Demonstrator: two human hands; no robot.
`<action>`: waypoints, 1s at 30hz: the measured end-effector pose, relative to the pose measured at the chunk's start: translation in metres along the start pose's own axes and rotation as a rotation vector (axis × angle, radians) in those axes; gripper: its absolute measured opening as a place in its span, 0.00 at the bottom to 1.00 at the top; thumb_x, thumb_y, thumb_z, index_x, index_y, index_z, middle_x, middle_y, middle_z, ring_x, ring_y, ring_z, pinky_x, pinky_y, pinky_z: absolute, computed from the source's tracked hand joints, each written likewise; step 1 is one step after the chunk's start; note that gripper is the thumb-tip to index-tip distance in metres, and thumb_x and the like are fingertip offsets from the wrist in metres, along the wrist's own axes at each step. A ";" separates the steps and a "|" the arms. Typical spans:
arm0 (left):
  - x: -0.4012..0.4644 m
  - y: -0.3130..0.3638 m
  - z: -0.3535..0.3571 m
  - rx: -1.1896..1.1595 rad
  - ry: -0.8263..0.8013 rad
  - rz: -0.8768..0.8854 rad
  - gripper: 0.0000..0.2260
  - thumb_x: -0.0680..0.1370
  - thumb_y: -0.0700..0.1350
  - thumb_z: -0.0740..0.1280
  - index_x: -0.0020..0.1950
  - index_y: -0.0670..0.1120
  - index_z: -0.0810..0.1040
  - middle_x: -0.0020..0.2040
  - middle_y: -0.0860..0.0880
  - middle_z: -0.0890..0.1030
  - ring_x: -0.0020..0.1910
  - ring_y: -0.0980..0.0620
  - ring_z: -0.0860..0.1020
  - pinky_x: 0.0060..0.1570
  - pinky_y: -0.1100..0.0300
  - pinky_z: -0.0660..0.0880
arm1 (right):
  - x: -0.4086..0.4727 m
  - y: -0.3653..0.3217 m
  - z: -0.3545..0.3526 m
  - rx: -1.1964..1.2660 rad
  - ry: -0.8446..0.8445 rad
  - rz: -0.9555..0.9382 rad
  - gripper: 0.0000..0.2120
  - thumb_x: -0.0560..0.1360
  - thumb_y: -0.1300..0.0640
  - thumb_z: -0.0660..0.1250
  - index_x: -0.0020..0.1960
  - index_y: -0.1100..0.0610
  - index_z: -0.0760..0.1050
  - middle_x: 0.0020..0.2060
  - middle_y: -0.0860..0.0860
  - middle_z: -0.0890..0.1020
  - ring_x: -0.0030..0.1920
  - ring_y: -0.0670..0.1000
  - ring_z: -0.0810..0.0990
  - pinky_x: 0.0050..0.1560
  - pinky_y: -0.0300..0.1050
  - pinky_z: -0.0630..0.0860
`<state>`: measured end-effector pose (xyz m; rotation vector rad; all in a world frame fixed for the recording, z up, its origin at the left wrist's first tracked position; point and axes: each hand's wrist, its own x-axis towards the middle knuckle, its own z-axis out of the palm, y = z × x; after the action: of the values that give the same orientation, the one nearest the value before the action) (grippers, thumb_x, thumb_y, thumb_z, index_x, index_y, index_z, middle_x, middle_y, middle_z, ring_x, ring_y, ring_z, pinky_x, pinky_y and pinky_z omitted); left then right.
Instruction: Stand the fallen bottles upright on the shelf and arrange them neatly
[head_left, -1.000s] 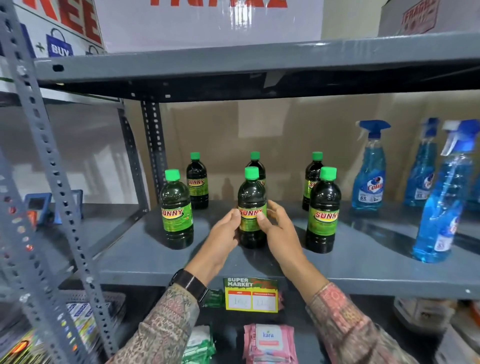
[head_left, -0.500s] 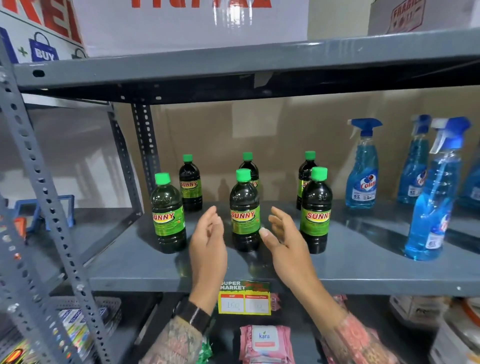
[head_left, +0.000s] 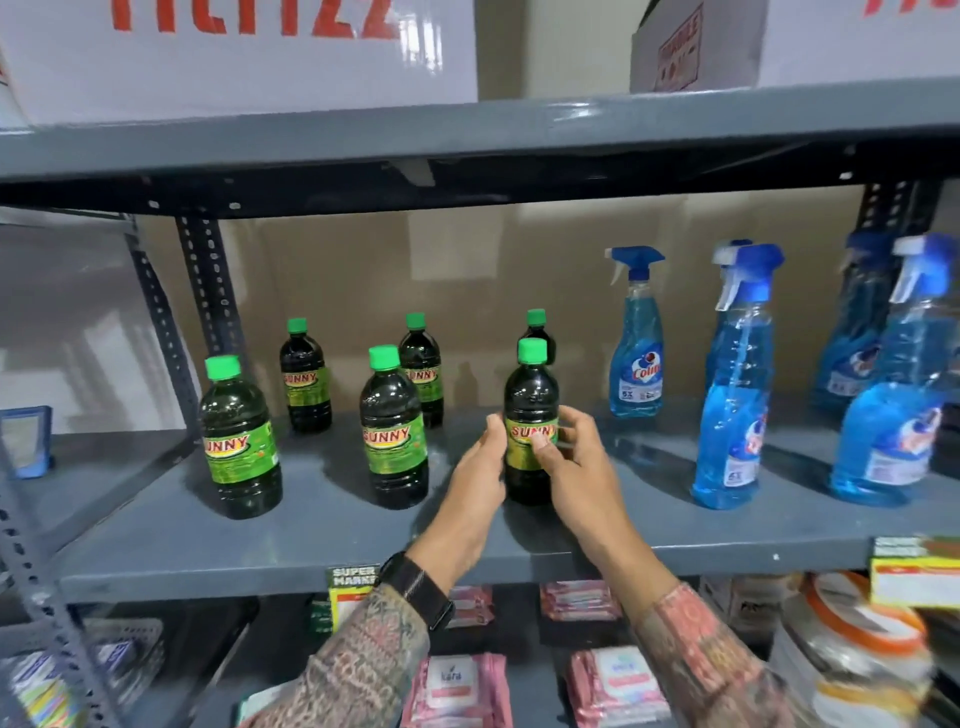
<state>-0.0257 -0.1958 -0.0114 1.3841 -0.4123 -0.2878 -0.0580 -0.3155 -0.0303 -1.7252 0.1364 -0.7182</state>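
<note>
Having left the middle front bottle, my left hand (head_left: 480, 470) and right hand (head_left: 574, 460) now clasp the upright dark green-capped plastic bottle (head_left: 531, 415) at frame centre on the grey metal shelf (head_left: 311, 540), so only straightening the row remains.

The front right Sunny bottle (head_left: 531, 415) is hiding most of the bottle behind it (head_left: 537, 325). Fingers are covering part of its label. The far right spray bottle (head_left: 893, 384) is looking blurry, and the left bottle's label (head_left: 236, 449) is turning out of sight.
</note>
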 end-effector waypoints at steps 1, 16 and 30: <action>0.003 -0.001 0.004 -0.004 0.009 -0.001 0.14 0.85 0.57 0.51 0.53 0.59 0.77 0.40 0.70 0.83 0.44 0.72 0.80 0.48 0.71 0.74 | 0.003 0.001 -0.003 -0.002 0.000 0.003 0.17 0.82 0.54 0.67 0.70 0.46 0.71 0.63 0.47 0.80 0.62 0.46 0.80 0.64 0.51 0.76; 0.020 -0.004 0.043 0.014 -0.011 -0.011 0.20 0.84 0.62 0.47 0.52 0.59 0.77 0.41 0.68 0.85 0.44 0.71 0.82 0.45 0.71 0.77 | 0.025 -0.003 -0.043 0.283 -0.185 0.172 0.18 0.88 0.49 0.54 0.74 0.47 0.74 0.64 0.44 0.84 0.62 0.40 0.82 0.53 0.33 0.75; -0.004 -0.005 0.029 0.289 -0.056 0.085 0.16 0.84 0.60 0.53 0.66 0.61 0.76 0.62 0.65 0.81 0.54 0.75 0.77 0.54 0.74 0.72 | 0.005 -0.004 -0.041 0.212 -0.081 0.154 0.22 0.86 0.49 0.59 0.80 0.50 0.67 0.71 0.49 0.78 0.71 0.49 0.76 0.73 0.53 0.71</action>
<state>-0.0419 -0.2209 -0.0134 1.6388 -0.5744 -0.2022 -0.0766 -0.3511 -0.0199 -1.5208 0.1309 -0.5285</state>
